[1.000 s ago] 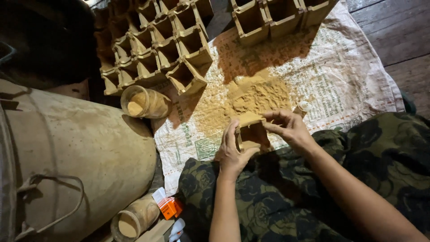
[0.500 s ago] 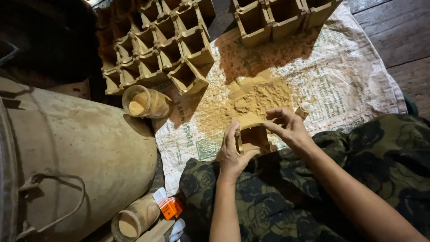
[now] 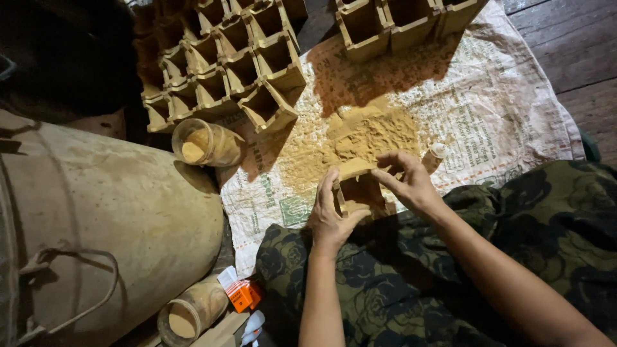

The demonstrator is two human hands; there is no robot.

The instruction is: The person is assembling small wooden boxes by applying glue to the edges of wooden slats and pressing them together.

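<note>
Matt cardboard box [image 3: 360, 193], woven sack [image 3: 508, 122]

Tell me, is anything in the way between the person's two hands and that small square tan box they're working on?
Nothing visible is. The left hand and right hand already grip the small square tan box from opposite sides, directly on its walls. The loose pile of tan powder lies just beyond it on the printed woven sack.

square mould [image 3: 360, 189]: tan-brown, powder-dusted | powder heap [image 3: 363, 138]: ochre-yellow | woven sack [image 3: 514, 109]: off-white with green and red print | empty moulds [image 3: 238, 71]: mustard-tan, dark inside | trousers [image 3: 411, 283]: dark green with black floral pattern | small box [image 3: 241, 295]: orange and white | drum [image 3: 96, 225]: dusty beige | floor [image 3: 572, 45]: dark brown planks
</note>
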